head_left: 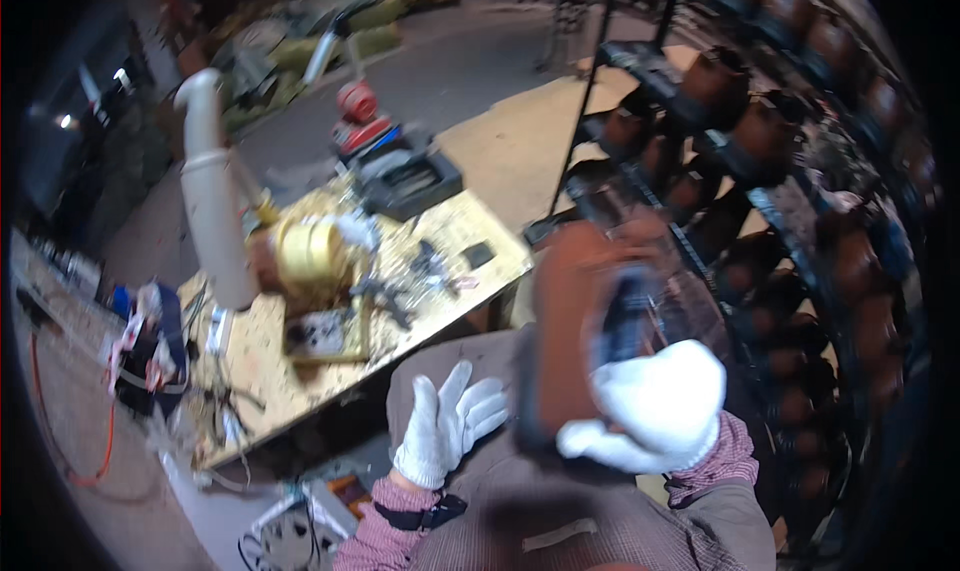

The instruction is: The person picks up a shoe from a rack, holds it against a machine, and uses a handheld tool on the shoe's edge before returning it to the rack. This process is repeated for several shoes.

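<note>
A brown leather boot [570, 341] with a black sole, blurred by motion, is held up in front of my lap on the right. My right hand [655, 406], in a white knit glove, is closed on the boot beside its dark opening. Left of the boot and apart from it, my left hand [450, 421] is open in a white glove. Its fingers are spread and it holds nothing, above my dark grey apron [480, 491].
A light wooden workbench [490, 231] stands ahead on the left, bearing a yellow cylindrical machine part [310, 249], a pale duct [210, 191], a black tray [410, 181] and loose tools [385, 296]. Close on the right, a metal rack [590, 121] holds several brown boots [712, 86].
</note>
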### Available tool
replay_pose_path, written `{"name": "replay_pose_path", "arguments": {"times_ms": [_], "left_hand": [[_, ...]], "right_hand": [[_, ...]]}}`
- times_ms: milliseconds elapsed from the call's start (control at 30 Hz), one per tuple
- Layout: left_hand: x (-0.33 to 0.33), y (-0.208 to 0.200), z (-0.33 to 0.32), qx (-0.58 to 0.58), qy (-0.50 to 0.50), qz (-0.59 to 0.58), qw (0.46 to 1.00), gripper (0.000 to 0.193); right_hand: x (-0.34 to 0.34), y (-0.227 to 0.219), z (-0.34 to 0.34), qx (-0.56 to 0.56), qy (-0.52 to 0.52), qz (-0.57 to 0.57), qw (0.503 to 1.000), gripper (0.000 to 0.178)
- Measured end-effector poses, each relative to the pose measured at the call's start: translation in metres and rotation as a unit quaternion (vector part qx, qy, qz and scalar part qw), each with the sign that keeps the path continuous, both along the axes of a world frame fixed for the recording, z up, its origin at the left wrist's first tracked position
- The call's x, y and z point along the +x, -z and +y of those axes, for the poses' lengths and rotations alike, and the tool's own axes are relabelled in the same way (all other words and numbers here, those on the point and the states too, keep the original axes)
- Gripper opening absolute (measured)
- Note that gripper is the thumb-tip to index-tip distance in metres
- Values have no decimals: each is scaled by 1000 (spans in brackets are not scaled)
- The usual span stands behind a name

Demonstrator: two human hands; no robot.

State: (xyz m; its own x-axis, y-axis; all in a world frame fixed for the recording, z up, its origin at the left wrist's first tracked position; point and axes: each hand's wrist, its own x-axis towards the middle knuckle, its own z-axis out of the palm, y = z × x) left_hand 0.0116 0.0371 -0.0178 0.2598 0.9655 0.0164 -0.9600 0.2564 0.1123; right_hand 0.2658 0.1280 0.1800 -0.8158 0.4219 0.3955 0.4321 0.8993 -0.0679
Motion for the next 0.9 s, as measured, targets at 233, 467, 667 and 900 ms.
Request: {"name": "replay_pose_path", "arguments": {"times_ms": [233, 467, 667, 900], "left_hand": [[-74, 59, -81, 12, -367, 30, 930, 73], [-159, 154, -74, -101, -389, 38, 915, 68], [-197, 159, -34, -102, -419, 61, 900, 65], [-130, 45, -73, -10, -522, 107, 846, 67]], "right_hand": [[-105, 65, -1, -267, -347, -47, 898, 55], [-89, 92, 15, -169, -143, 33, 975, 49], [-66, 116, 1, -218, -66, 3, 974, 46], [-52, 133, 3, -211, -44, -41, 976, 47]]}}
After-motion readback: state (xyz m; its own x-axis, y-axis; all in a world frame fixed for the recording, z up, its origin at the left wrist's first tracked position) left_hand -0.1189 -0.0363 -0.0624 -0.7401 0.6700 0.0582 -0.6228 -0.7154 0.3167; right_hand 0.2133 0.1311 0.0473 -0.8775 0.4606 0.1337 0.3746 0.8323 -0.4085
